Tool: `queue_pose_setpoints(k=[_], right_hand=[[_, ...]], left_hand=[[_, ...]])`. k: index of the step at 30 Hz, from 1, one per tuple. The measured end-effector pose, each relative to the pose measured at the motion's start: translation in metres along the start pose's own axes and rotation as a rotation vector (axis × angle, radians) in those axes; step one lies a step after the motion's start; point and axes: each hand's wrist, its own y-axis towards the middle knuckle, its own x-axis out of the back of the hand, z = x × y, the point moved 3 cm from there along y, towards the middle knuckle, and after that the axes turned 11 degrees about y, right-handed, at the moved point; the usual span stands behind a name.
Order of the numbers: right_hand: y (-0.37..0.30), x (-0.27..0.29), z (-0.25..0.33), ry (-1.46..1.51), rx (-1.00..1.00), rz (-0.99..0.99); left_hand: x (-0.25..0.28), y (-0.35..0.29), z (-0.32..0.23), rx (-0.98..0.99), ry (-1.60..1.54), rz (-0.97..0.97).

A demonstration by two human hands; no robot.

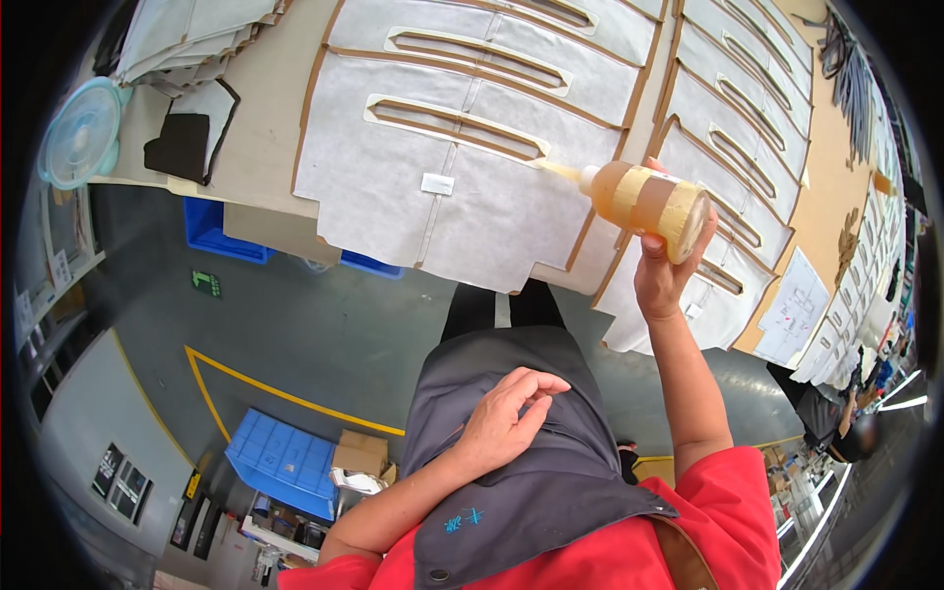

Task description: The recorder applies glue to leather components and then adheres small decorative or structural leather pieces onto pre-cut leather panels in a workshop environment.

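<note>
My right hand (663, 280) is wrapped round a translucent squeeze bottle (644, 202) with amber contents and pale yellow tape bands. The bottle is tipped nearly on its side, its narrow nozzle pointing left. The nozzle tip meets the right end of a long slot with a pale border (457, 130) on a white fabric panel (383, 187); whether it touches cannot be made out. Below that slot, a small white label (438, 184) sits on the panel's centre seam. In front of my dark apron (511, 354), my left hand (506, 418) hangs with loosely bent fingers and nothing visible in it.
Several similar slotted panels (733, 147) overlap across the table. At the far left are stacked sheets (197, 44), a clear lidded tub (81, 133) and a black piece (179, 143). A paper drawing (793, 307) lies right. Blue bins (280, 462) stand on the floor; another person (836, 423) is at right.
</note>
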Motion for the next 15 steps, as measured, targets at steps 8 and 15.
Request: queue_pose_setpoints(k=[8,15], right_hand=[[-0.0011,0.0018,0.0002,-0.054,-0.001,0.047],[0.0039,0.0015,0.0014,-0.055,-0.004,-0.039]], left_hand=[[0.0022,-0.0006,0.004,-0.006,-0.005,-0.006],[0.0068,-0.0017,0.0047,-0.02,-0.012,0.002]])
